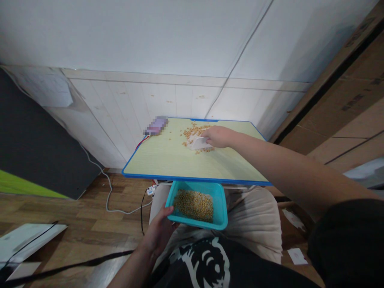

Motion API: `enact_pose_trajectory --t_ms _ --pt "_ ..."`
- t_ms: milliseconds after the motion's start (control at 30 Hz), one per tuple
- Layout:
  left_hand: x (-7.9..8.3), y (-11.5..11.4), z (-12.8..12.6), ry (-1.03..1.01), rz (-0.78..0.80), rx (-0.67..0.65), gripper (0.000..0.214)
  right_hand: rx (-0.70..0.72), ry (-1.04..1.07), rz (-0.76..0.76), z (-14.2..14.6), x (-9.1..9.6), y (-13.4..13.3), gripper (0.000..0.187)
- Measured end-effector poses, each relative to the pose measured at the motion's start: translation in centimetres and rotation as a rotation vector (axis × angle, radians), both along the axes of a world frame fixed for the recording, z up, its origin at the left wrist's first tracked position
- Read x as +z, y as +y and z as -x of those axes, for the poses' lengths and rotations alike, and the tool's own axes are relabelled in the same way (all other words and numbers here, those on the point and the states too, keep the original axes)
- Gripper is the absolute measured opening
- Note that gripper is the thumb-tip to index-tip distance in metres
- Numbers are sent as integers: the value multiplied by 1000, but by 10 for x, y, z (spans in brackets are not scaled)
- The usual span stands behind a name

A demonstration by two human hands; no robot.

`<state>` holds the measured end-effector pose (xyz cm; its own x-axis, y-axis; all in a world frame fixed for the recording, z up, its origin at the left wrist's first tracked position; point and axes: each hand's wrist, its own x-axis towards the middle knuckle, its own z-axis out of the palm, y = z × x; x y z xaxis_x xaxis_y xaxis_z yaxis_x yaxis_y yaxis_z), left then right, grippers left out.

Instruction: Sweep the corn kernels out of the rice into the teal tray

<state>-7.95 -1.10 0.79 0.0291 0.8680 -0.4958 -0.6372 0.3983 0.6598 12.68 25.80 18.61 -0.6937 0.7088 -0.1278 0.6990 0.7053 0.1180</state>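
Head view, closest in: the left hand grips the near left corner of a turquoise tub, thumb over the rim. The tub sits over the lap, just below the counter's near edge; whether the legs bear it cannot be told. Its thin wall looks like light, slightly flexible plastic, but the yellow kernels inside probably give it some weight, so a rim corner with fingers underneath seems a sound hold. Beyond, on the counter, the right hand is closed around a white scraper, which looks light, fairly stiff and best held by its upper edge. Around it lie loose kernels, likely hard, dry and quick to roll, easier herded than pinched.
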Motion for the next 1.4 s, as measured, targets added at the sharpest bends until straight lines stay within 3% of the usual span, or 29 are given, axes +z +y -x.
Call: enact_pose_trajectory --t_ms 733,1400 --pt "0 2 -4 -22 3 -2 74 -37 -1 43 -4 -7 4 30" --pt "3 2 -6 9 1 -2 72 -40 18 115 -15 -3 -17 34"
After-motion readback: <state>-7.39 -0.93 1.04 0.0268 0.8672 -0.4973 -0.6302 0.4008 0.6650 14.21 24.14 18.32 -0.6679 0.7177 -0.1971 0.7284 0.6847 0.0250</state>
